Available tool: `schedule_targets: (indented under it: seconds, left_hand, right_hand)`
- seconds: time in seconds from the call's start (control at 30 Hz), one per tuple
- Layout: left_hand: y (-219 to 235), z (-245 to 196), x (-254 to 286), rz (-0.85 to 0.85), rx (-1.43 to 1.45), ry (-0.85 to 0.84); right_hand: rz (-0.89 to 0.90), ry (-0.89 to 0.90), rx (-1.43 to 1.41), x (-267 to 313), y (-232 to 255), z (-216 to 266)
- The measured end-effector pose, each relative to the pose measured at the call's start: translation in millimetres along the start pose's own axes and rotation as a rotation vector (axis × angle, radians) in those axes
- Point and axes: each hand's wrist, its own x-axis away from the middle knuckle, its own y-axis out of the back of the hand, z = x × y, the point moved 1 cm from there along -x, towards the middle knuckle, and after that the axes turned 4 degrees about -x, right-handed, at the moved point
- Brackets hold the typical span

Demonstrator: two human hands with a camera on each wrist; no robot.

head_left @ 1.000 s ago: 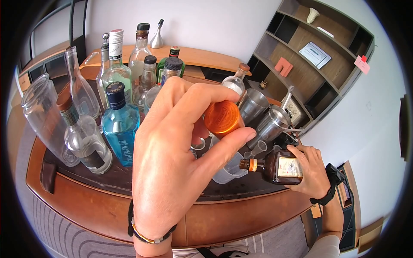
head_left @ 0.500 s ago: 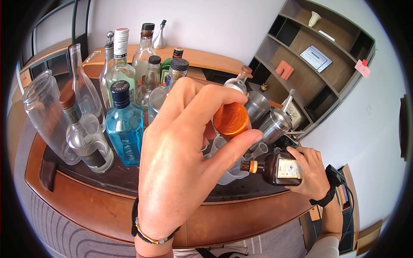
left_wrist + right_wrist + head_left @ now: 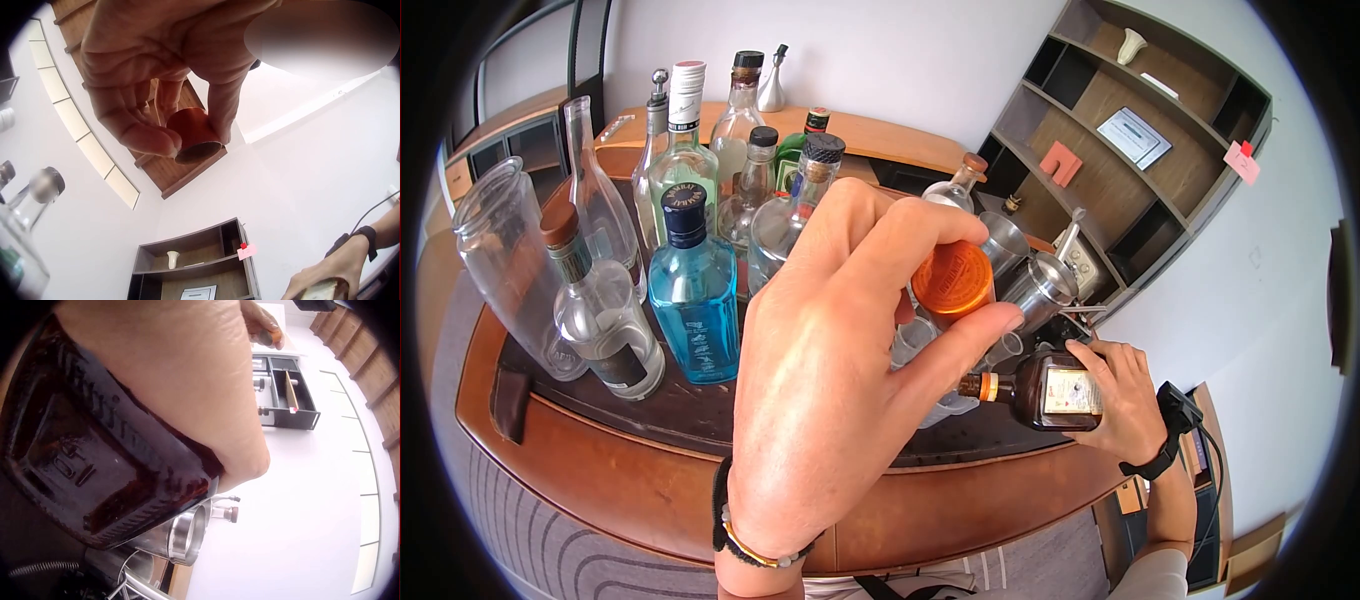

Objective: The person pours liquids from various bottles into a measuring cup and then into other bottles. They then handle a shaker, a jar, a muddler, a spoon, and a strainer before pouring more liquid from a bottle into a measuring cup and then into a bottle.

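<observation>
My left hand (image 3: 840, 360) is raised close to the head camera and pinches an orange bottle cap (image 3: 953, 277) between thumb and fingers. From the left wrist view, the cap (image 3: 195, 134) has its open end facing down. On the right, my right hand (image 3: 1122, 400) grips a dark brown bottle (image 3: 1032, 392) with a cream label, tilted onto its side with the uncapped neck pointing left. Below that neck, partly hidden by the left hand, is a clear plastic measuring cup (image 3: 948, 412). The brown bottle's base (image 3: 75, 462) fills much of the right wrist view.
Left of the hands stand a blue bottle (image 3: 694, 300), a clear corked bottle (image 3: 605, 330), a wide glass jar (image 3: 505, 270) and several other bottles. Metal shakers (image 3: 1040, 285) and a small jigger-like cup (image 3: 1003, 350) are behind the brown bottle. The leather-edged counter (image 3: 960, 500) curves in front.
The left hand with the cap has shifted slightly to the right in the head view, covering more of the measuring cup. The right hand and brown bottle stay almost still.
</observation>
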Motion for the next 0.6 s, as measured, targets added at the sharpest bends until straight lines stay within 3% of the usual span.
schedule_targets:
  seconds: [0.6]
  left_hand:
    - [1.1,-2.0,0.6,0.001,-0.013,-0.008]
  right_hand:
    - [0.001,0.002,0.022,-0.3,1.5,2.5]
